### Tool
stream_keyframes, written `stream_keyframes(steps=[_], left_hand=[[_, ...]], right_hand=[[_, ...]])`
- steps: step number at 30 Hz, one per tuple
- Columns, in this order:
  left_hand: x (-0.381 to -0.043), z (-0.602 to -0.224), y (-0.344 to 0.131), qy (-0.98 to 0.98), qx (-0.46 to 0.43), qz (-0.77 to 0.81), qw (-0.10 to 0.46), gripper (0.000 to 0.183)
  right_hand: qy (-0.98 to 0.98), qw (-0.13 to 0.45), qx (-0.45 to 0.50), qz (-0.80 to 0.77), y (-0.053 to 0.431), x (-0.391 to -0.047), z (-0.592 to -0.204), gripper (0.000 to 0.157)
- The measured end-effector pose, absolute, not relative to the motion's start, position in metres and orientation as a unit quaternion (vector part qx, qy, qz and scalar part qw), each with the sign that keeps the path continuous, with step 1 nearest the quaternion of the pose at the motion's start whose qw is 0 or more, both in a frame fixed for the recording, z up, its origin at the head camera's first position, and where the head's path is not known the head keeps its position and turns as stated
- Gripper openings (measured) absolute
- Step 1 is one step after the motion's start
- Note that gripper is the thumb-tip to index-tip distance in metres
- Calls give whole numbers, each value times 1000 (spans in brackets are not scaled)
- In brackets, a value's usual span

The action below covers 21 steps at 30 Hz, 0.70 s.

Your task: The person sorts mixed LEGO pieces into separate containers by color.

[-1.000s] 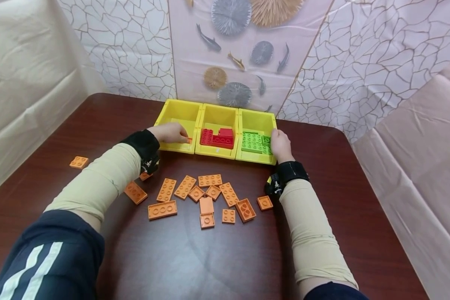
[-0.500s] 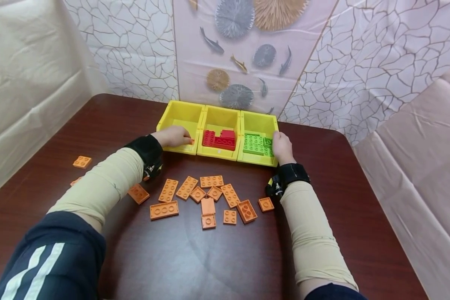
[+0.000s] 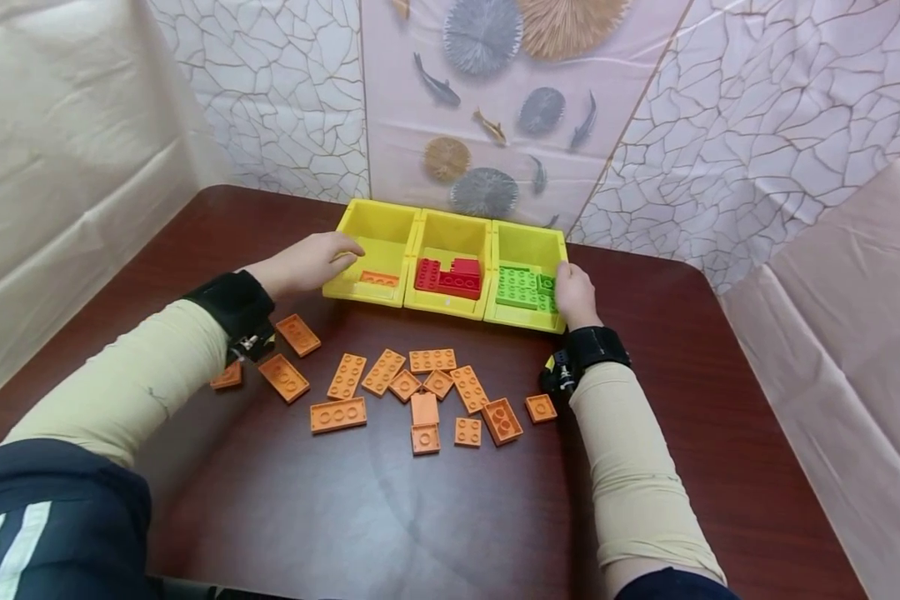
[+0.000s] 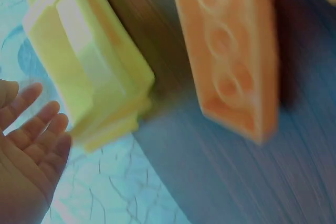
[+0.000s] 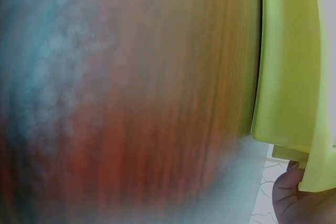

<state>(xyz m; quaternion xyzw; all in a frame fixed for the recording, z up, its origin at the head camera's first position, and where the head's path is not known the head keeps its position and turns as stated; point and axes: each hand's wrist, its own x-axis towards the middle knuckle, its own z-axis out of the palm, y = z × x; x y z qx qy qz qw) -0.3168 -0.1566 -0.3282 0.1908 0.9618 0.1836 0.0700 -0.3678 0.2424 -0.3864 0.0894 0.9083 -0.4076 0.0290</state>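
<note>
Three joined yellow bins stand at the back of the table. My left hand [image 3: 303, 260] is over the near left side of the left bin [image 3: 382, 223], its fingers loosely extended and holding nothing. In the left wrist view, the spread fingers of my left hand [image 4: 31, 150] are beside the bin's edge. An orange brick [image 3: 379, 278] lies on that bin's floor. Red bricks [image 3: 450, 279] are in the middle bin, green bricks [image 3: 521, 286] in the right bin [image 3: 528, 237]. My right hand [image 3: 576, 296] grips the outer side wall of the right bin, its fingers partly hidden by the rim.
Several orange bricks, such as a long one [image 3: 338, 415] and a small square one [image 3: 541, 408], lie scattered on the dark brown table [image 3: 330, 517] in front of the bins. Another orange brick [image 3: 227, 375] is partly covered by the left wrist camera. Patterned cloth hangs behind.
My left hand has let go of the orange brick in the left bin and drawn back to the left, its fingers opening. My right hand keeps its grip. The view has shifted slightly.
</note>
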Motion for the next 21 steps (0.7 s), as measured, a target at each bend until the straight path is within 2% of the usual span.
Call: stream_keyframes(steps=[10, 21], left_hand=[[-288, -313, -230, 969, 178, 168, 31, 32], [-248, -328, -314, 984, 125, 115, 57, 31]], right_hand=[[911, 20, 72, -406, 243, -366, -387, 58], [910, 14, 67, -410, 240, -363, -387, 55]])
